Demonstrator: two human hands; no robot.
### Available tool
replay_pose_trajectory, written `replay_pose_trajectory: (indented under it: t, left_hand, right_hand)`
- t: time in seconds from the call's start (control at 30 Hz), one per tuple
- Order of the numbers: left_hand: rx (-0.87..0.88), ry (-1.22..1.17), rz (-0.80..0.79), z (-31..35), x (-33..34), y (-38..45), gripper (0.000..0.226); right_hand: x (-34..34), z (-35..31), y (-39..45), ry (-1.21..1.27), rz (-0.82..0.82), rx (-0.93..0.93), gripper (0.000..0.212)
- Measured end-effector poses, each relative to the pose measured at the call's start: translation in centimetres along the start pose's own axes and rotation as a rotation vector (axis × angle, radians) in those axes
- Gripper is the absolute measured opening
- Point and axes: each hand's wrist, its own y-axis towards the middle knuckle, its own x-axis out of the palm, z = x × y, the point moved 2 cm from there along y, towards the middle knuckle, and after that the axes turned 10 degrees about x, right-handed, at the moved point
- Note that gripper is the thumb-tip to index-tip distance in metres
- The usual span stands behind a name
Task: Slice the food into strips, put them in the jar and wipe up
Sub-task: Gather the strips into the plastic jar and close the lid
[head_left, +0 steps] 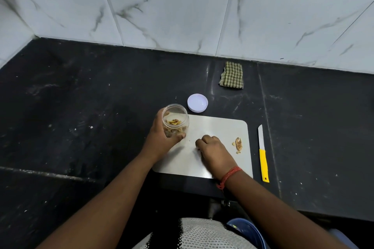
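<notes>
Few strips (174, 121) already in jar (175, 119) — jar tipped at board's (222, 127) left edge, left hand (162, 139) wrapped round it. Right hand (214, 151) curled on board, likely pinching slices; contents hidden. Best keep jar mouth low, close to board. Scrap (238, 143) stays. Knife (262, 153), lid (197, 102), cloth (232, 75) lie apart.

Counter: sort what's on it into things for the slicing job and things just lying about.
For the job: jar with strips, held by left hand; lid; board; food scrap; knife; cloth; right hand.

Lying about: blue tub below the counter edge.
</notes>
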Motion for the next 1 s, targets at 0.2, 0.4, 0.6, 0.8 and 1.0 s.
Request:
replay_pose_trajectory:
  t: [0.2,0.4,0.6,0.8,1.0]
  left_hand:
    - [-0.005,-0.008,0.002,0.0,-0.1,0.0,0.100]
    - [-0.005,-0.005,0.004,0.1,-0.2,0.1,0.100]
    - [0.014,0.000,-0.011,0.4,-0.3,0.1,0.102]
    - [0.008,-0.025,-0.028,0.5,-0.3,0.2,0.100]
    - [-0.017,-0.023,-0.032,0.4,-0.3,0.2,0.104]
  right_hand:
    - [-0.4,0.4,0.0,0.181,0.038,0.052,0.015]
    - [-6.8,-1.4,3.6,0.836,0.131,0.393,0.027]
    - [-12.3,-6.2,8.3,0.529,0.048,0.013,0.019]
    - [-11.3,-7.6,10.0,0.194,-0.125,-0.191,0.019]
    - [-10.8,-6.7,10.4,0.349,-0.092,-0.114,0.016]
